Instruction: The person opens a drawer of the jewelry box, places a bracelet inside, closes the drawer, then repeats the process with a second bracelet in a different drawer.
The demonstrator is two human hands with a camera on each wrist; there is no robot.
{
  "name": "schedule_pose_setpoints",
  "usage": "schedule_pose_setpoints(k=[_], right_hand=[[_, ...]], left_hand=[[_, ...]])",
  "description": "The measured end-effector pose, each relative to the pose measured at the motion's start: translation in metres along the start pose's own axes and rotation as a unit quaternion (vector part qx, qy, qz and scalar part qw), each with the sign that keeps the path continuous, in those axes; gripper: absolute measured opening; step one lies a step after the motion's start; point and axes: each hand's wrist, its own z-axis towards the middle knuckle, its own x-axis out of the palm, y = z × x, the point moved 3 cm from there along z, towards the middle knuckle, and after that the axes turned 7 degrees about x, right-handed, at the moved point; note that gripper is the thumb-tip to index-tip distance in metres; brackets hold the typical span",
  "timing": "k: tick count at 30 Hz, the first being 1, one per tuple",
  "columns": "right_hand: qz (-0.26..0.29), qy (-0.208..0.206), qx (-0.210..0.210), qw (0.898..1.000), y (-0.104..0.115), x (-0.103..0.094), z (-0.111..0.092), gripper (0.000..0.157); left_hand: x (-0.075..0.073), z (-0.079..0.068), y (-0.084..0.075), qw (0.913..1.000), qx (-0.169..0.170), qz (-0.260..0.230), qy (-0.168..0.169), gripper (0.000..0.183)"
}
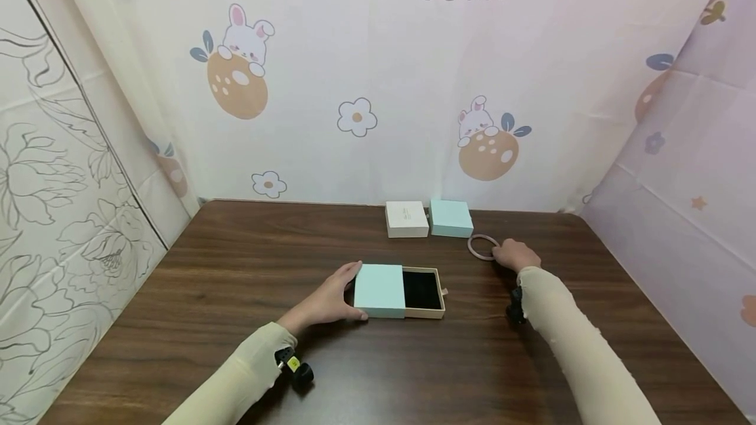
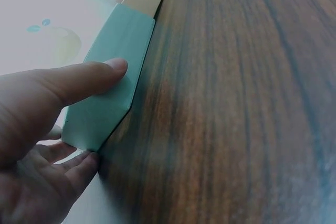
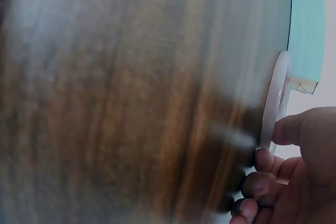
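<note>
My left hand (image 1: 326, 298) grips the left end of a mint-green drawer box (image 1: 379, 288) on the table. Its thumb lies along the near side, plain in the left wrist view, with the other fingers at the end and far side. The box's inner drawer (image 1: 422, 290) is slid partly out to the right, showing a black lining and a small pull tab. Farther back on the right, my right hand (image 1: 517, 255) pinches a pale pink bangle (image 1: 483, 247) between thumb and forefinger. In the right wrist view the bangle (image 3: 275, 100) stands close to a second mint box.
At the back of the brown wooden table (image 1: 266, 241) a white box (image 1: 406, 219) and the second mint-green box (image 1: 451, 218) stand side by side. Patterned curtains (image 1: 366, 71) hang along the table's back and sides.
</note>
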Motion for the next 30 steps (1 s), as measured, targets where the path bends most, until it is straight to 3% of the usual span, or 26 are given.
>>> schedule_pose_setpoints(k=[13, 30], right_hand=[[-0.043, -0.012, -0.008, 0.999, 0.005, 0.002, 0.000, 0.037], [-0.050, -0.023, -0.038, 0.998, 0.003, -0.006, -0.011, 0.035]], left_hand=[[0.001, -0.001, 0.001, 1.0000, -0.005, -0.001, 0.003, 0.102], [0.001, -0.001, 0.000, 1.0000, -0.004, -0.008, 0.004, 0.101]])
